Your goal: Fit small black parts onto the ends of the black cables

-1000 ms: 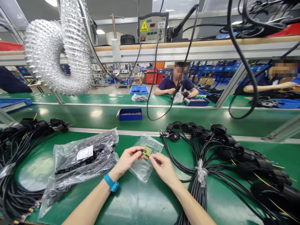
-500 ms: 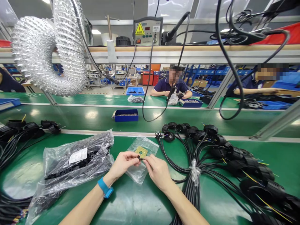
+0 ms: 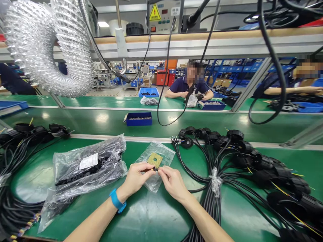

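Observation:
Between the fingertips of both hands is a small black part [image 3: 155, 168], with a dark stem toward the right and a hint of orange at its left. My left hand [image 3: 138, 176], with a blue band on the wrist, pinches its left side. From the right, my right hand [image 3: 173, 181] grips the stem; the fingers hide its far end. Right behind the fingertips lies a yellowish square board [image 3: 154, 160] with a round hole, on or in a clear plastic bag [image 3: 165, 151]. A black cable [image 3: 198, 190] emerges beside my right wrist.
Left of my hands lies a large clear bag of black parts [image 3: 88, 171]. On the right is a tied cable bundle [image 3: 214, 201] with black round housings [image 3: 254, 164]. A blue bin [image 3: 139, 120] stands behind. A cable loop [image 3: 161, 114] hangs ahead; a co-worker [image 3: 189, 87] sits opposite.
The view has tilted down and shifted slightly, so the bench appears higher and further right. Both hands stay closed on the small black part, with only slight finger movement.

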Demonstrator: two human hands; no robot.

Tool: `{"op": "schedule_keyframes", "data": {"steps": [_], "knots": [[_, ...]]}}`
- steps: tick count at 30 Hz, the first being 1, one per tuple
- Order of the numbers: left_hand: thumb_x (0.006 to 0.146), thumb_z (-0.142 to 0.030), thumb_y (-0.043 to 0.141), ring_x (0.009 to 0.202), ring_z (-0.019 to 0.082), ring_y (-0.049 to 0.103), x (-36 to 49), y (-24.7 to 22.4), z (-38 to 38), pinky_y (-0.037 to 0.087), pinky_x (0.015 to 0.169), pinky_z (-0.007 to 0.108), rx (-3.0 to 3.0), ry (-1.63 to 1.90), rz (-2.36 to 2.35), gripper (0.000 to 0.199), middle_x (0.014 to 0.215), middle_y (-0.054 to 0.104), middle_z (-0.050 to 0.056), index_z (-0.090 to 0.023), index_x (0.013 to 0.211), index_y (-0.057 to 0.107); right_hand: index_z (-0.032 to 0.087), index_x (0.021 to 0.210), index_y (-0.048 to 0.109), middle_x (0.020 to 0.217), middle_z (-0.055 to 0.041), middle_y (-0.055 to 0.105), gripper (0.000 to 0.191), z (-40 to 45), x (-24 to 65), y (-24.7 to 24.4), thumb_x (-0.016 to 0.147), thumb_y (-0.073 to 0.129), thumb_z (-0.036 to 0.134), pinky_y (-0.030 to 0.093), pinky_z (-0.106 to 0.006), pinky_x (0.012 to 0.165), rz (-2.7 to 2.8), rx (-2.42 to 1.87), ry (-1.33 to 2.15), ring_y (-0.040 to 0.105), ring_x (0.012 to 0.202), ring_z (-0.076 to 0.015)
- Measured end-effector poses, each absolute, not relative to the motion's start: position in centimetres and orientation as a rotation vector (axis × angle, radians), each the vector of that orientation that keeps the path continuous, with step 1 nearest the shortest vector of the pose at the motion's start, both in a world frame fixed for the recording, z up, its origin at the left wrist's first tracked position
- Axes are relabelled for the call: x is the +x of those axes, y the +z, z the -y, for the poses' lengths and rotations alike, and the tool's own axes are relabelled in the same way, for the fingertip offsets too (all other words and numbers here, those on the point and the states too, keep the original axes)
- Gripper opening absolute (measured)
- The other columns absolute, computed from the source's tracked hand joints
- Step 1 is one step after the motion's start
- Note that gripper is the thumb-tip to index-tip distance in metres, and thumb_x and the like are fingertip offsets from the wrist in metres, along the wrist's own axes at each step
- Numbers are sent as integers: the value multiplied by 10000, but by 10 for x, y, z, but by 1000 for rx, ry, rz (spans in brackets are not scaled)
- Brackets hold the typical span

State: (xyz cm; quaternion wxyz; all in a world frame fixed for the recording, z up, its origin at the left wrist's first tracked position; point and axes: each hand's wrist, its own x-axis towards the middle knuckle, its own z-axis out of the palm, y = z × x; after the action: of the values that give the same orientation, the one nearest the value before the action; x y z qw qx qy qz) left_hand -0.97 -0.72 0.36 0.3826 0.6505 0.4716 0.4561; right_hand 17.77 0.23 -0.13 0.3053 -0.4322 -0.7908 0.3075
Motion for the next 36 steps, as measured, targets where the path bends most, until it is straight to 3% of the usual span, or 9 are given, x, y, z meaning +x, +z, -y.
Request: {"op": "schedule_keyframes", "data": {"steps": [15, 21, 26, 31, 36], "knots": [[829, -344, 638, 857, 156, 635, -24, 2, 4, 489, 802, 240, 1764, 1012, -1148, 234, 943, 688, 52, -175, 962, 728, 157, 775, 591, 705, -8, 561, 244, -2, 176, -1, 944, 445, 255, 327, -239, 603, 2062, -1110, 866, 478, 634, -97], [825, -346, 641, 842, 156, 635, -25, -1, 1, 491, 772, 238, 1753, 991, -1160, 227, 926, 689, 55, -172, 937, 735, 149, 846, 587, 698, -20, 504, 196, -1, 178, -5, 948, 428, 202, 269, -278, 586, 2323, -1044, 357, 426, 615, -115], [761, -345, 702, 822, 195, 641, -23, -2, 1, 512, 768, 288, 1395, 928, -1061, 293, 911, 682, 105, -106, 929, 722, 119, 927, 604, 684, -35, 472, 141, 1, 180, 0, 927, 472, 171, 235, -312, 574, 2408, -939, -93, 364, 604, -140], [717, -316, 747, 733, 204, 661, -19, 2, 2, 539, 723, 322, 1002, 881, -932, 361, 826, 680, 132, -47, 946, 674, 96, 1051, 596, 693, -39, 501, 173, 0, 181, 9, 896, 533, 139, 281, -309, 585, 2326, -858, -195, 402, 642, -139], [738, -300, 740, 660, 159, 651, -14, 3, 2, 531, 627, 240, 739, 896, -835, 326, 816, 665, 146, -18, 878, 655, 95, 1227, 523, 812, -69, 590, 366, -2, 183, 7, 863, 532, 54, 366, -297, 628, 2236, -760, -157, 496, 725, -142]]}}
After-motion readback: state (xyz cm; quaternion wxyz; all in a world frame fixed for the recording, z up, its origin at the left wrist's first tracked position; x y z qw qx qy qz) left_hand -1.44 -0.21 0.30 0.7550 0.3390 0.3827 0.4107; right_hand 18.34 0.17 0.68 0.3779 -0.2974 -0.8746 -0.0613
